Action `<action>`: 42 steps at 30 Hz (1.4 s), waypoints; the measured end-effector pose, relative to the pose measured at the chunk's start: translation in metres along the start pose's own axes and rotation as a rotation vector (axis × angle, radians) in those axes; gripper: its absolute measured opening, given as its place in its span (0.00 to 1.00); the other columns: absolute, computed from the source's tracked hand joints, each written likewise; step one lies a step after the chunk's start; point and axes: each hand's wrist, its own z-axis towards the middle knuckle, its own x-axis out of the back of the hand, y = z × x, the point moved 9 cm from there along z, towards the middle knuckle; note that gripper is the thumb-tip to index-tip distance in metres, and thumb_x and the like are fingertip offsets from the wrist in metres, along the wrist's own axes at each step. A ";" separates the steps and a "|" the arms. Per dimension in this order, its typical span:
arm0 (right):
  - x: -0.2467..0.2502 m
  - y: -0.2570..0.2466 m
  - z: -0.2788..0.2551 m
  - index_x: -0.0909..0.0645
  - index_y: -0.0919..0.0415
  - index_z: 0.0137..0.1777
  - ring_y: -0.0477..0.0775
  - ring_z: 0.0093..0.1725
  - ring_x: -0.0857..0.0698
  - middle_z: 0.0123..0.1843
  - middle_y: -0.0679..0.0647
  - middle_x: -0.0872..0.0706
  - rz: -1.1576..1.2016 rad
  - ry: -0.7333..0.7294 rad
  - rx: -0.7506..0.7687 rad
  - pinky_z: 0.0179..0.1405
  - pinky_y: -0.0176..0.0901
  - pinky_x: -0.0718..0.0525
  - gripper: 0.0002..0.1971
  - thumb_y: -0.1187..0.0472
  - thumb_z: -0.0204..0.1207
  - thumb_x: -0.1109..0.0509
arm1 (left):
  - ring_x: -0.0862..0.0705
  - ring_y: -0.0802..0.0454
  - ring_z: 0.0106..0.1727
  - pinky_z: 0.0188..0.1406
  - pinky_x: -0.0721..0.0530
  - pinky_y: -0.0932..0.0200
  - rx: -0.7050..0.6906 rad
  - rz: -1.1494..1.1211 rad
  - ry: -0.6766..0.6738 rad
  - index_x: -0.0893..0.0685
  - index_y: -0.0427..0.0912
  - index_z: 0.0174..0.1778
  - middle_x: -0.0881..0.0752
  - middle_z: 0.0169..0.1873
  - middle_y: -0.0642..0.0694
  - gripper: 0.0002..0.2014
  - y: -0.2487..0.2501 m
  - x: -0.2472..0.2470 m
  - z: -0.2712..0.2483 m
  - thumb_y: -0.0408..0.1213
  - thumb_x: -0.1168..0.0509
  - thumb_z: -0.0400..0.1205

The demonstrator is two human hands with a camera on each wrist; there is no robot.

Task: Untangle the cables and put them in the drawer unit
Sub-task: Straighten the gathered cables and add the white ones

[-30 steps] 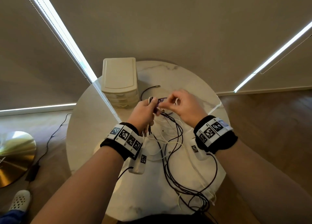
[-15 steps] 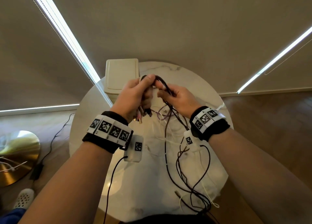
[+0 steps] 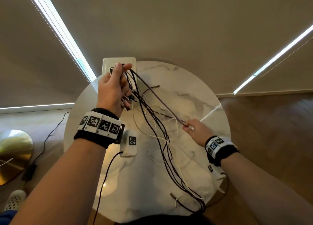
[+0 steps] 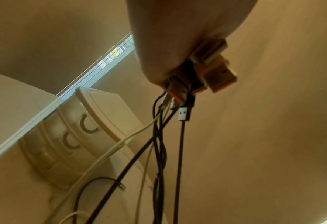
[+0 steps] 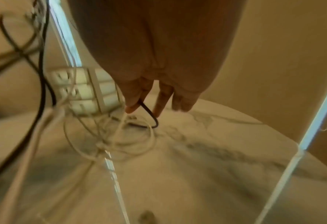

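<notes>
We judge the job to be in its early part — the cables [image 3: 153,123] are gathered but not yet separated, and none is in the drawer unit [image 3: 118,63], whose three drawers all look closed in the left wrist view. Our left hand [image 3: 113,89] is raised over the worktop [image 3: 194,82], just in front of the unit, fingers curled round a bunch of plugs [image 4: 203,71]; we count at least four plug ends there, though some hide behind others. From it the strands hang down and trail to the near edge of the worktop, dark and white crossing each other; we make out roughly four dark and two or three white, not surely. Our right hand [image 3: 197,131], low over the worktop, pinches one dark strand [image 5: 149,112] between thumb and fingertips, its other fingers loosely extended — pulling it aside, we think. Sorting, coiling and stowing all remain.
</notes>
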 end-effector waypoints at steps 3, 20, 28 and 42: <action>0.006 0.010 -0.005 0.16 0.51 0.51 0.63 0.60 0.14 0.54 0.56 0.12 0.018 0.029 -0.077 0.56 0.45 0.24 0.06 0.57 0.87 0.34 | 0.33 0.57 0.25 0.25 0.28 0.62 0.027 0.028 0.033 0.14 0.36 0.57 0.29 0.28 0.52 0.12 -0.010 0.003 0.000 0.43 0.35 0.91; 0.060 -0.181 -0.014 0.14 0.62 0.50 0.55 0.28 0.22 0.30 0.49 0.23 0.494 -0.169 0.251 0.31 0.48 0.18 0.19 0.49 0.91 0.40 | 0.29 0.55 0.27 0.25 0.29 0.61 0.224 0.186 -0.239 0.13 0.36 0.58 0.13 0.37 0.47 0.12 -0.063 -0.040 -0.030 0.41 0.26 0.84; 0.031 -0.087 -0.025 0.16 0.49 0.43 0.50 0.41 0.14 0.39 0.47 0.12 -0.011 -0.021 0.095 0.45 0.47 0.20 0.13 0.48 0.87 0.34 | 0.28 0.61 0.22 0.20 0.29 0.65 0.168 -0.084 0.022 0.14 0.41 0.55 0.09 0.47 0.46 0.07 -0.039 0.003 -0.012 0.38 0.27 0.85; 0.040 -0.077 -0.085 0.12 0.49 0.47 0.48 0.32 0.23 0.40 0.57 0.19 0.153 0.082 -0.142 0.32 0.40 0.28 0.22 0.42 0.90 0.44 | 0.16 0.67 0.31 0.58 0.19 0.50 0.089 0.385 -0.033 0.12 0.33 0.61 0.05 0.51 0.44 0.18 -0.045 0.029 -0.001 0.44 0.26 0.84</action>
